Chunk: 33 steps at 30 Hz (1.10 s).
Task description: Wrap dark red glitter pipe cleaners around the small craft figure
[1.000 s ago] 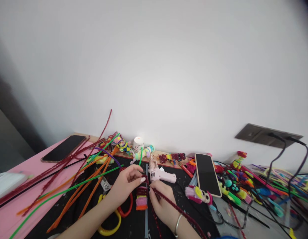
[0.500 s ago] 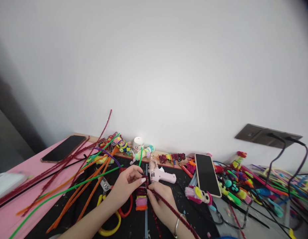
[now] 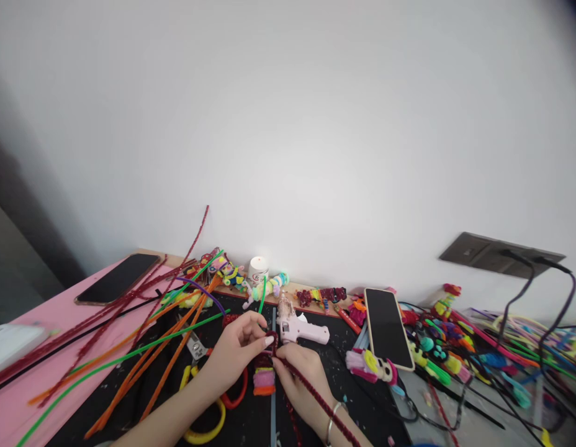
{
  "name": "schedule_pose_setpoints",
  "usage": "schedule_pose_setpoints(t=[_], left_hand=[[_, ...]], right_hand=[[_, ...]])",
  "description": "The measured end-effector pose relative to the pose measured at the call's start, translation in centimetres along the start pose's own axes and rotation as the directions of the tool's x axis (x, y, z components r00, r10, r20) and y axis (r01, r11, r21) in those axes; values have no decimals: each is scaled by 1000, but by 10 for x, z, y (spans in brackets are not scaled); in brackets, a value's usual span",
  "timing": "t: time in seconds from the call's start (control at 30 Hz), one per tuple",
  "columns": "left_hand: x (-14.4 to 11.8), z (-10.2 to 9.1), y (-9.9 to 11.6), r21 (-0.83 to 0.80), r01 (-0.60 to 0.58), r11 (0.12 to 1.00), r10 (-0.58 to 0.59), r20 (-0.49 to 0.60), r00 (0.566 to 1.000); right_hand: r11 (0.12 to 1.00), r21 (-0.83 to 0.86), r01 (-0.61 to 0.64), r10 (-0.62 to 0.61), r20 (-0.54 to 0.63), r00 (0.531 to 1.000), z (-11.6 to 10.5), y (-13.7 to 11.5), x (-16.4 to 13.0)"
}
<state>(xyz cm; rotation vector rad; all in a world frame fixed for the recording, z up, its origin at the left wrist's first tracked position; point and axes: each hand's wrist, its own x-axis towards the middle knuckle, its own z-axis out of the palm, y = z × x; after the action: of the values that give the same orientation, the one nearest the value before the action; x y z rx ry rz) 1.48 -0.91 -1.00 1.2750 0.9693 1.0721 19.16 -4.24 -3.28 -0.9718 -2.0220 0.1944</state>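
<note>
Behind everything rises a pale wall (image 3: 288, 155), and at its foot spreads the tabletop (image 3: 18, 397), pink on the left, with a black mat (image 3: 246, 428) in the middle. Over this mat the two bare hands meet: the right hand (image 3: 300, 366) pinches a dark red fuzzy stem (image 3: 313, 391), while the left hand (image 3: 244, 338) is curled narrow, its thumb tip at the stem's dark red loop; whether it grips firmly, I cannot tell. A pale-framed phone (image 3: 390, 326) lies to the right. Under the left forearm sit scissors (image 3: 195, 346) with yellow and red handles; just beyond the hands lies a pink glue gun (image 3: 311, 330). Smaller still, a striped fuzzy piece (image 3: 264, 380), pink and orange at its near end, sits between the hands, just below the fingertips. A thin bracelet (image 3: 333, 422) circles the right wrist.
</note>
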Motion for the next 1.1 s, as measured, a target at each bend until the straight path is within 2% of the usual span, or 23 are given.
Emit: schedule_pose_setpoints(t=[0.47, 1.1], left_hand=[[-1, 0, 0, -4, 11, 1000, -11, 16, 1000], [-1, 1, 0, -11, 29, 1000, -28, 36, 999]], right_hand=[[997, -62, 47, -47, -6, 999, 1, -1, 1], [998, -49, 38, -38, 5, 999, 1, -3, 1]])
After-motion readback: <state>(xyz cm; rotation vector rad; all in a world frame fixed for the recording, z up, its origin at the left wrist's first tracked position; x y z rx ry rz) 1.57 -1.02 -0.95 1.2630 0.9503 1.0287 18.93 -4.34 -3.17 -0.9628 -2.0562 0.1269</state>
